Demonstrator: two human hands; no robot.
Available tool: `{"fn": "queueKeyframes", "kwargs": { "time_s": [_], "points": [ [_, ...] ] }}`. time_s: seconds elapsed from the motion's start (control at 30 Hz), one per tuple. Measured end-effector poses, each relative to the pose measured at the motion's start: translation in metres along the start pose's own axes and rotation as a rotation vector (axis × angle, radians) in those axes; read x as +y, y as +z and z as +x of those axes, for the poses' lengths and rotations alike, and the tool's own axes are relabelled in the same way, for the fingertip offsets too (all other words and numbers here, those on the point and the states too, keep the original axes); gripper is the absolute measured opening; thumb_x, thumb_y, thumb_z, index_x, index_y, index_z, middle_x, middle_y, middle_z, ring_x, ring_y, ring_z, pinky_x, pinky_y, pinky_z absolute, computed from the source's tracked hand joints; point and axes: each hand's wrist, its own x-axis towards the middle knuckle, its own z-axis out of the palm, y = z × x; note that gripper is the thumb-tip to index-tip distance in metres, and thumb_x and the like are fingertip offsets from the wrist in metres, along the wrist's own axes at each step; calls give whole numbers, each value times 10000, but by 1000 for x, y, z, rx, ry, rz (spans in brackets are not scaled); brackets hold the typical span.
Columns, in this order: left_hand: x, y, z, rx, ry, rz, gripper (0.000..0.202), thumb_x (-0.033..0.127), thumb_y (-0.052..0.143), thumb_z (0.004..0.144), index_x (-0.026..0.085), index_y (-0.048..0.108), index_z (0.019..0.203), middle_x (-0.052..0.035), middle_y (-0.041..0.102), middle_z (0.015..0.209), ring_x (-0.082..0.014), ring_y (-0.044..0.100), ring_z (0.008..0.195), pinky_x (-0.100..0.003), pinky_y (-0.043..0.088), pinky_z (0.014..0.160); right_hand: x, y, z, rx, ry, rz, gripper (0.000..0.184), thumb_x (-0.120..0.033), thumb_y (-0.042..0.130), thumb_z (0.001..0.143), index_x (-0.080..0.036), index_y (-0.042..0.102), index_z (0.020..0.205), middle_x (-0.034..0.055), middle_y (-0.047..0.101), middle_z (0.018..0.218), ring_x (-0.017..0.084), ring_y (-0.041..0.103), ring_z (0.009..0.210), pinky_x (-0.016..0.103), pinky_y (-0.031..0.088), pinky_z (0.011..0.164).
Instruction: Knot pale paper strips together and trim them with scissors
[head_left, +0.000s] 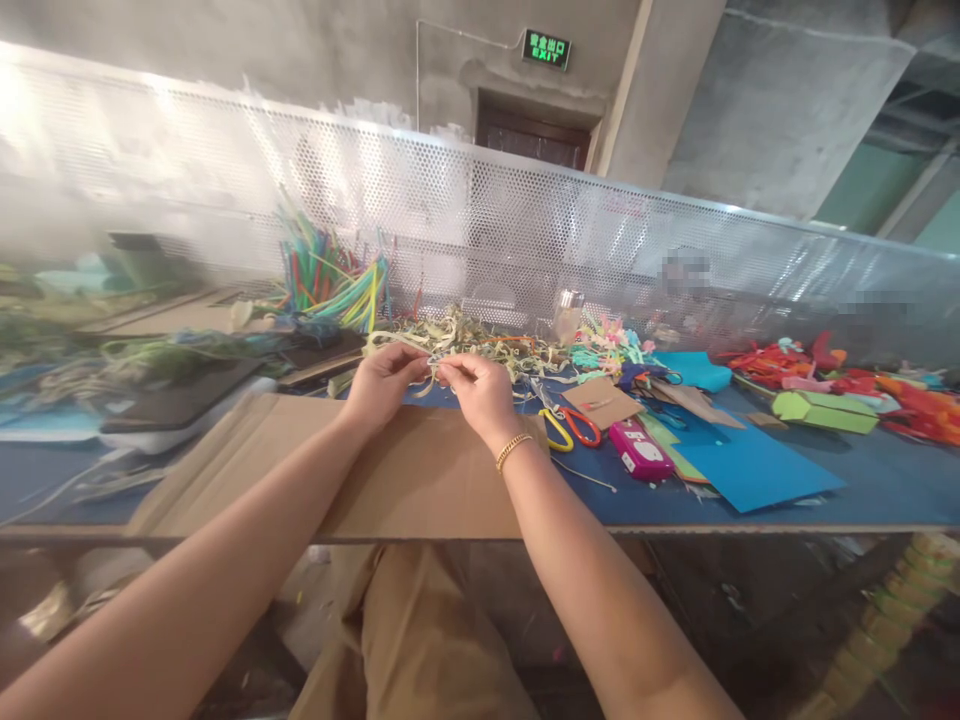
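Observation:
My left hand (384, 383) and my right hand (480, 390) meet over the far edge of a brown cardboard sheet (390, 475). Both pinch a thin pale paper strip (433, 366) between thumb and fingers. The strip runs from a tangled heap of paper strips (480, 345) just beyond my hands. A gold bracelet (512, 450) circles my right wrist.
A bundle of coloured straws (330, 280) stands back left. Scissors with yellow and orange handles (568, 428), a pink box (640, 449), blue paper sheets (750, 465), a green box (825, 410) and red paper scraps (907, 395) lie to the right. A perforated metal screen (525, 230) backs the blue table (885, 485).

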Motion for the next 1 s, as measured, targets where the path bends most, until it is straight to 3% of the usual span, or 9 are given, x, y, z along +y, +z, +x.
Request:
{"fn": "queueKeyframes", "kwargs": {
  "time_s": [0.37,0.53,1.0],
  "points": [
    [9,2,-6,-116,-5,-90,206,327,729,717,158,658,813,-8,637,671,-115,553,597,-249,439,610,-2,4,2,57,88,68,128,-318,598,830,-216,574,756,-6,682,701,134,670,660,260,527,669],
    [7,2,-7,-130,-19,-170,251,325,764,689,155,659,840,-29,662,742,-135,597,663,-262,460,654,-1,4,2,56,85,70,129,-314,592,828,-221,570,741,-7,681,698,137,663,652,263,524,655],
    [0,2,-4,-117,-52,-227,296,331,807,644,152,673,839,-28,663,738,-122,588,630,-255,452,617,-2,4,2,53,105,107,106,-287,611,797,-216,583,723,-8,674,681,146,660,652,280,526,665]
  ]
}}
